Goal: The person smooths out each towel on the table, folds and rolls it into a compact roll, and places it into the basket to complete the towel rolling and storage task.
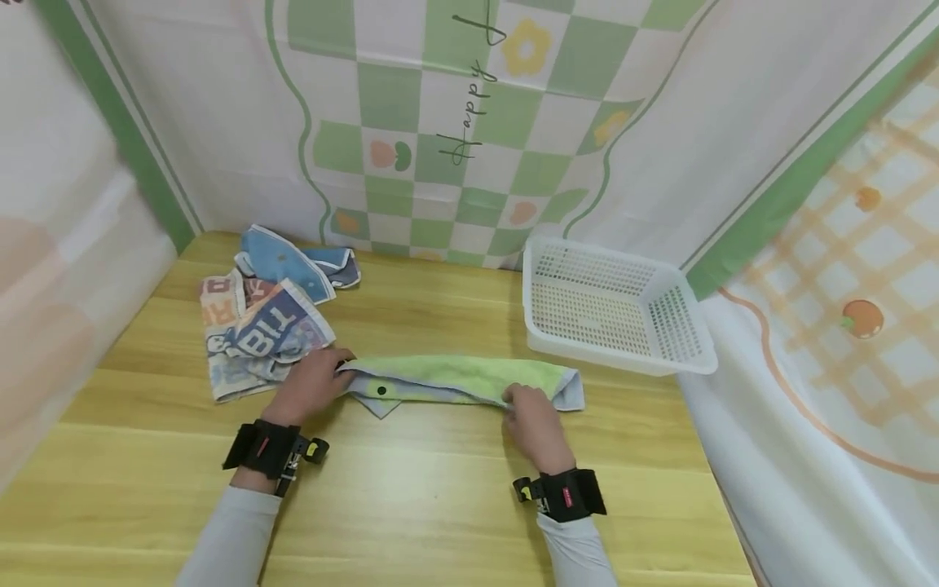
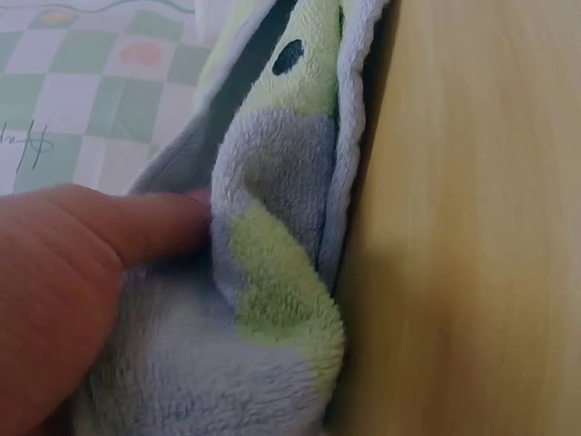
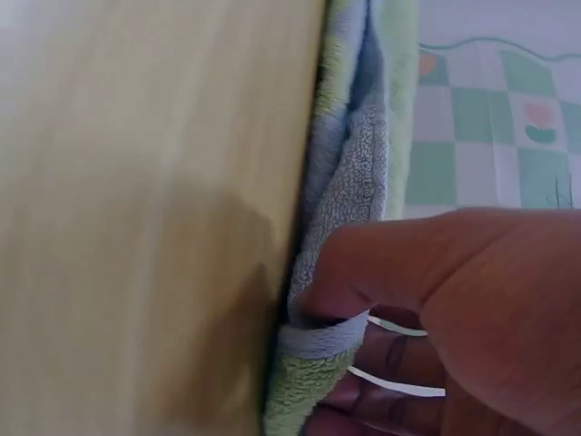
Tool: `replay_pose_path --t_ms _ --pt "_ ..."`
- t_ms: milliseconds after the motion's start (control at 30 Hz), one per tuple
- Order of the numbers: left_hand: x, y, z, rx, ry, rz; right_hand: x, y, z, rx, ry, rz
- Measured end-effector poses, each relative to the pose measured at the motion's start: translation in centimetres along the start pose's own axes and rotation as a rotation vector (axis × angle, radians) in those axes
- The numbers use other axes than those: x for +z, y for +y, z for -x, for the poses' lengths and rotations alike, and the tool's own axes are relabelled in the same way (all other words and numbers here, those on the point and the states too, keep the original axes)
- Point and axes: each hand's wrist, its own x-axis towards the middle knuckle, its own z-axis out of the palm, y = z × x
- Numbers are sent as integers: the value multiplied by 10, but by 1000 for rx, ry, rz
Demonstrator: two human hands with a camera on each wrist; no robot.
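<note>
A green and grey towel (image 1: 447,373) lies folded into a long strip on the wooden table, its front edge parted in a fold. My left hand (image 1: 311,383) grips the strip's left end. In the left wrist view, the thumb (image 2: 154,227) presses into the grey fold near a dark round spot; the fingers behind are hidden. Toward the strip's right end, my right hand (image 1: 534,420) pinches the front edge. The right wrist view has the thumb (image 3: 363,272) on the grey side and the fingers (image 3: 390,359) behind the cloth. A grey corner hangs out below the strip at left.
Beside my left hand lies a crumpled towel with printed letters (image 1: 271,326). A blue towel with white edging (image 1: 286,261) touches it from behind. At the back right stands a white plastic basket (image 1: 619,352). Patterned curtains (image 1: 469,204) border the table's back and sides.
</note>
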Motion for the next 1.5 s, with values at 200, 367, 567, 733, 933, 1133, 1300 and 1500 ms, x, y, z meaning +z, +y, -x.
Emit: replay_pose_path --t_ms 200,367,567,733,933,1133,1300,1500 --pt "-11 -4 -3 3 -42 2 -18 16 0 12 69 29" --pt "-31 -10 -15 52 11 -45 -38 28 -2 -5 135 65" --pt "-69 1 -35 136 159 -123 -70 36 -14 -6 188 10" --pt "-99 24 -46 274 331 -144 -102 37 -26 -21 315 -39" --pt "-107 40 -36 387 431 -103 -126 40 -20 -110 509 -110" --pt "-69 20 -1 344 196 32 -117 49 11 -147 297 -164" --pt "-31 5 27 272 -19 68 -88 58 30 -107 32 -185" --pt "-6 -4 47 228 -140 43 -64 59 49 5 -136 -241"
